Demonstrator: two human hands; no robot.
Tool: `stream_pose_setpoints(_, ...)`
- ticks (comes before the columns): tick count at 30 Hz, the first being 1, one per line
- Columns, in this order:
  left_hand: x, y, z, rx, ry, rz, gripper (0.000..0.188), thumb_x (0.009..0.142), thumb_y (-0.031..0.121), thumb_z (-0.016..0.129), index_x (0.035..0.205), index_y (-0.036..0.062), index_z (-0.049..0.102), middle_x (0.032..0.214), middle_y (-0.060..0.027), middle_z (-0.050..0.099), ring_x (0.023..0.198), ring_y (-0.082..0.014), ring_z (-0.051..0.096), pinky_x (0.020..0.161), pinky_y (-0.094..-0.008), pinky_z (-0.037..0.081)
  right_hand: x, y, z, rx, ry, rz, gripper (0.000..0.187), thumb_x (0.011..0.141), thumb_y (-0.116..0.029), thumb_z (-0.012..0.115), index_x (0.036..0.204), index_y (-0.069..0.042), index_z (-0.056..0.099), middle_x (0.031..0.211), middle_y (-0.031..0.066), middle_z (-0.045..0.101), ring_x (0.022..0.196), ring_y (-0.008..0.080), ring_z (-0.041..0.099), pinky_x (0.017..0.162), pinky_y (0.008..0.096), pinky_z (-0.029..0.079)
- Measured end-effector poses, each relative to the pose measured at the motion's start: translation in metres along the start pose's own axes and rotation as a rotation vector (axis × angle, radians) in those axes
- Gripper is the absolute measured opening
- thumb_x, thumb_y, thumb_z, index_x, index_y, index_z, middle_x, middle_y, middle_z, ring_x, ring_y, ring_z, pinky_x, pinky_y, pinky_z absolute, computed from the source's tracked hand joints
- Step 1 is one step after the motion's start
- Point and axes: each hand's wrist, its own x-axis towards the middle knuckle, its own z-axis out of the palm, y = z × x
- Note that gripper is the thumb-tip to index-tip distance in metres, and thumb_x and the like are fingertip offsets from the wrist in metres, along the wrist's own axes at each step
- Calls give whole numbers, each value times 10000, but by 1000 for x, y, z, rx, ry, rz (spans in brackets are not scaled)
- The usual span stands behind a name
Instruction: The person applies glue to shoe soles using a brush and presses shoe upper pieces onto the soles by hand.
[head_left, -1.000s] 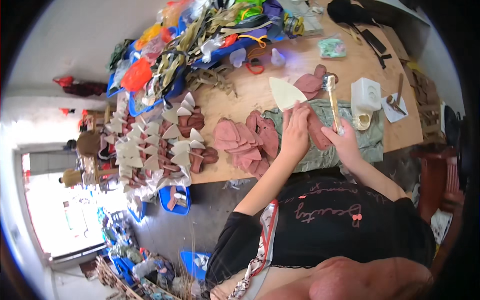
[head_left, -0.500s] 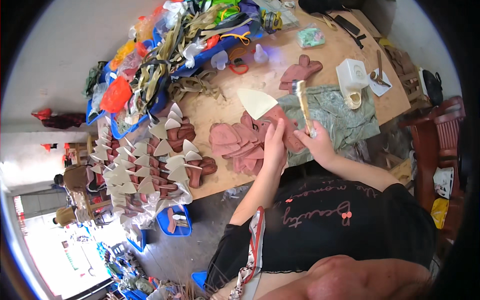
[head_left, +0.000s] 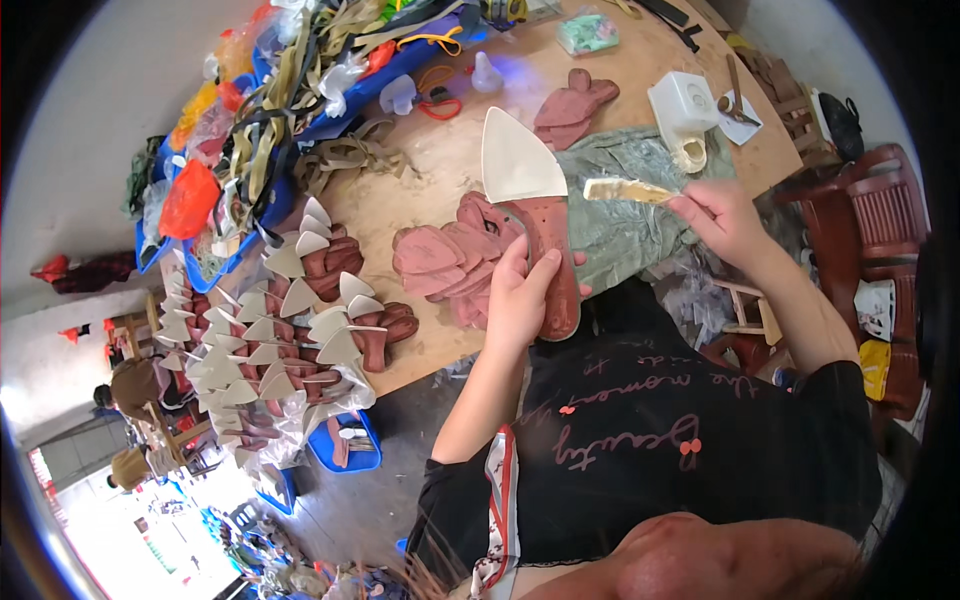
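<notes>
My left hand (head_left: 512,300) is closed around a reddish-brown, shoe-sole-shaped piece (head_left: 553,265), thumb on its face. At its far end sits a cream, rounded-triangular toe piece (head_left: 520,158). To the right, my right hand (head_left: 728,222) pinches the handle of a flat brush (head_left: 630,190), whose pale, coated tip points left toward the sole piece without touching it. Left of my left hand lies a loose pile of similar reddish pieces (head_left: 440,258). Beneath the brush a crumpled grey-green cloth (head_left: 645,225) covers part of the table.
Rows of reddish pieces with cream tips (head_left: 245,350) fill the table's left end. A white plastic container (head_left: 683,105) and a small reddish stack (head_left: 572,108) stand farther back. Blue bins of straps (head_left: 290,150) line the far left; a blue tray (head_left: 345,445) is below the edge.
My right hand has swung right, and the brush has turned from upright to nearly level. My left hand has tilted the sole piece more upright. The whole view has shifted slightly.
</notes>
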Motion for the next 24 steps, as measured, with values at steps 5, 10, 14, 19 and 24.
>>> stream_pose_setpoints(5,-5,-2,-1,12,-63,-67,304,936,78,476,1217,-34,444,953,-149,632,761,-201,663,622,-327,582,2,-2,-4,-175,-62,-176,378,871,-238,618,614,-19,447,543,131,418,495,315,435,480,390,338)
stream_pose_setpoints(10,-7,4,5,76,-90,-192,278,931,89,490,1178,-35,466,894,-128,627,723,-191,657,593,-321,579,9,14,-2,-268,-51,-140,334,878,-195,607,629,-22,468,559,127,411,507,292,437,495,385,322)
stream_pose_setpoints(14,-4,1,6,70,-103,-179,276,930,95,494,1176,-29,467,861,-119,623,686,-189,652,581,-314,573,29,44,-29,-320,168,26,321,895,-208,599,658,-15,501,567,121,421,497,230,425,498,360,325)
stream_pose_setpoints(19,5,-4,21,23,-69,-226,271,929,100,502,1169,-22,473,827,-131,632,620,-199,647,552,-307,556,5,32,-37,-185,9,-34,304,895,-221,602,683,-18,527,573,123,445,506,232,433,505,349,341)
stream_pose_setpoints(24,18,-13,46,60,-123,-266,263,930,95,502,1163,-25,476,812,-139,637,606,-207,652,555,-306,554,-3,42,-27,-291,-100,-193,337,869,-245,627,659,-12,504,567,134,438,512,280,440,496,367,341)
